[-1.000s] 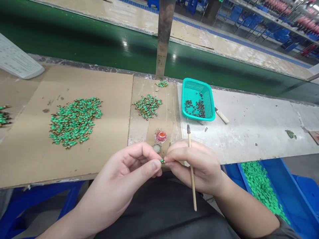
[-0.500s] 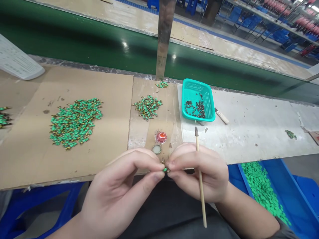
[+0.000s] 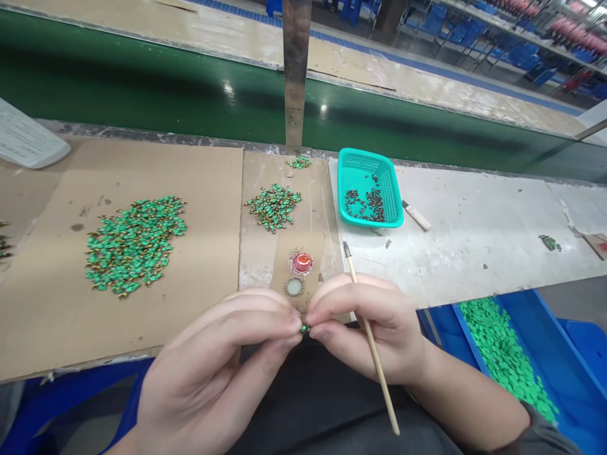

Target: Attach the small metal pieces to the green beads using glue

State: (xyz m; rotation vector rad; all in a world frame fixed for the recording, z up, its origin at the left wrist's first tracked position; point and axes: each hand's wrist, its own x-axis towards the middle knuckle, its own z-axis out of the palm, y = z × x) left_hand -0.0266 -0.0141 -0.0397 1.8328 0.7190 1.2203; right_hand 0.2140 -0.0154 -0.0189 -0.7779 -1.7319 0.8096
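Between my two hands, at the table's front edge, is a tiny green bead-like piece (image 3: 304, 328) with a dark metallic end. My left hand (image 3: 222, 360) pinches it between thumb and forefinger. Thumb and forefinger of my right hand (image 3: 370, 325) are closed at its other end; their tips hide most of the small part there. A thin wooden brush (image 3: 377, 357) with a dark tip is also tucked in my right hand, slanting up past the fingers. Just beyond the fingertips lie a bottle cap with whitish contents (image 3: 294, 287) and a small dish of red-orange liquid (image 3: 302, 263).
A large pile of green-and-gold pieces (image 3: 135, 245) lies left on cardboard, a smaller pile (image 3: 274, 207) in the middle. A turquoise basket (image 3: 397, 193) holds small dark pieces, beside a flat-handled tool (image 3: 417, 216). Lower right, a blue bin (image 3: 554, 354) contains green discs.
The brush in my right hand has tilted, its tip swinging left. Both hands still pinch the small green piece. The whole view has shifted slightly.
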